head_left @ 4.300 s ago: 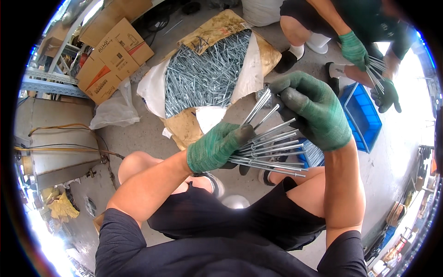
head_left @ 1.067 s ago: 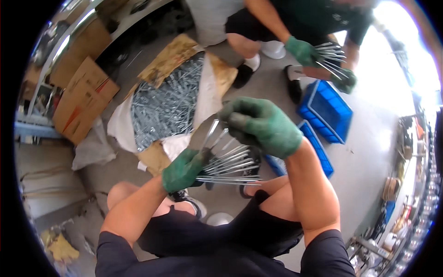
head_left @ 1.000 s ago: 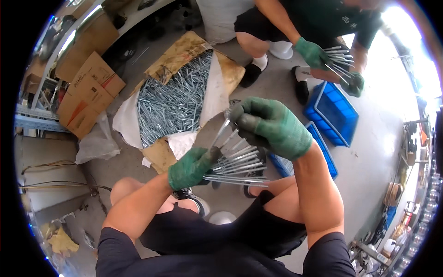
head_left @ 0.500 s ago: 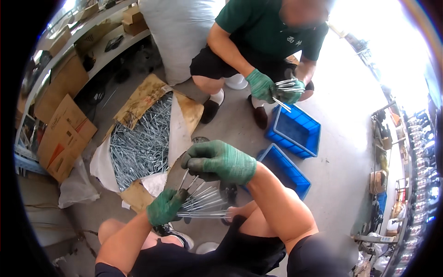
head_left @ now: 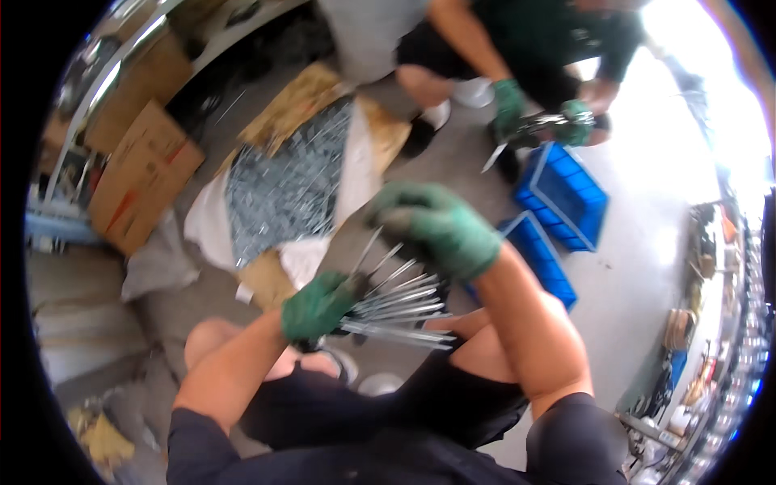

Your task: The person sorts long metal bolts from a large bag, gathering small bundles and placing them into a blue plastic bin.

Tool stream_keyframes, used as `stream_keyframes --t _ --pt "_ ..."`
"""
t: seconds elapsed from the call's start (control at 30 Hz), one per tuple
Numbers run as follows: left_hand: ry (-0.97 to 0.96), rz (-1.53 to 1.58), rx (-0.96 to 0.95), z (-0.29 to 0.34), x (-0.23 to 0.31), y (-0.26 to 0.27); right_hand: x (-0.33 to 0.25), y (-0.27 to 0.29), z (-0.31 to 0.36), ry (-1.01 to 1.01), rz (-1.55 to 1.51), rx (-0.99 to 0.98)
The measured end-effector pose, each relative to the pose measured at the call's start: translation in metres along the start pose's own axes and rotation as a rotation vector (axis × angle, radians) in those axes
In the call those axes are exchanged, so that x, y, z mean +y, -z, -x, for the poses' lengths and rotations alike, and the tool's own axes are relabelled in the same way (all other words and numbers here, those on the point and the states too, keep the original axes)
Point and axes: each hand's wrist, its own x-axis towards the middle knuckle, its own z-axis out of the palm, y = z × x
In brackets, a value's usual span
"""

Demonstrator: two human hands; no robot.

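Note:
My left hand (head_left: 317,307), in a green work glove, is closed round a bunch of thin silvery metal rods (head_left: 400,307) that fans out to the right. Just above it, my gloved right hand (head_left: 440,229) has its fingers curled in a pinch at the upper end of one rod standing up from the fan; blur softens the fingertips. Beyond my hands, a torn sack (head_left: 356,182) lies open on the floor, heaped with a loose pile of similar metal rods (head_left: 283,182).
Across from me a crouching person's gloved hands (head_left: 509,109) hold more rods. Two blue plastic crates (head_left: 566,198) stand on the floor to the right. A cardboard box (head_left: 141,182) leans at the left by the shelving, and a white sack (head_left: 368,40) stands behind. Shelves line the right side.
The whole view has shifted, so the scene sits farther right and higher. Both my hands remain together at the fanned rods. The other person's hands still hold their rods.

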Motion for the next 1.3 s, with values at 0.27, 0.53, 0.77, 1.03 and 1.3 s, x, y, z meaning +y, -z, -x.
stream_keyframes --t 0.27,0.53,0.77,1.03,1.3 --pt "0.002 0.139 0.079 0.001 -0.04 -0.004 0.018 -0.005 -0.013 -0.035 -0.117 0.205" --pt "-0.041 0.01 0.041 -0.013 0.016 0.011 -0.02 -0.008 0.0 0.008 0.367 0.166" --pt "0.041 0.097 0.094 0.012 0.009 0.009 0.007 -0.018 -0.002 0.164 0.694 0.126" --pt "0.143 0.169 0.102 0.035 0.013 -0.004 0.003 -0.043 0.013 0.14 0.963 -0.05" --pt "0.025 0.181 0.268 0.061 0.002 0.02 0.0 -0.019 -0.005 -0.014 -0.051 0.647"
